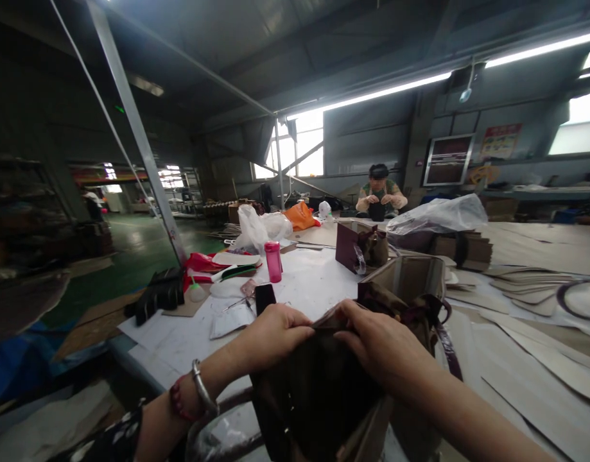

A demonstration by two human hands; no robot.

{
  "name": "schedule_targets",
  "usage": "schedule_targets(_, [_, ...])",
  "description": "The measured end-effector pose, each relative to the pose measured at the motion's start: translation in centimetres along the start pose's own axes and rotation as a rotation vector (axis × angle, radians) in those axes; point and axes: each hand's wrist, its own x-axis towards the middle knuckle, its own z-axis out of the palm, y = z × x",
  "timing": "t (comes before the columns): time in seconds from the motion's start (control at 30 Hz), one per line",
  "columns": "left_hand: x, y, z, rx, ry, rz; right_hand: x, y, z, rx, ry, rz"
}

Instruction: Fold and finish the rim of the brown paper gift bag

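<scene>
A dark brown bag stands upright right in front of me. My left hand pinches its top edge between thumb and fingers. On the same edge, a little to the right, my right hand grips with thumb and fingers, close to the left one. The bag's inside is too dark to make out. Just beyond my right hand stands another handbag with an open top and a dark strap. Farther back sits a maroon bag.
A pink bottle, a black phone and scissors lie or stand left on the white-covered table. Flat card pieces spread at right. Clear plastic covers stacked parts. A co-worker sits across the table.
</scene>
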Motion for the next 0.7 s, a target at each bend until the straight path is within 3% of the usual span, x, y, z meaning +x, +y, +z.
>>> schedule_targets(0.3, [-0.7,-0.2,0.2,-0.045,-0.028,-0.004,1.0,0.1,-0.5,-0.206,-0.006,-0.009])
schedule_targets(0.7, [-0.5,-0.1,0.5,-0.090,-0.042,-0.032,1.4,0.3,-0.1,-0.183,0.015,0.053])
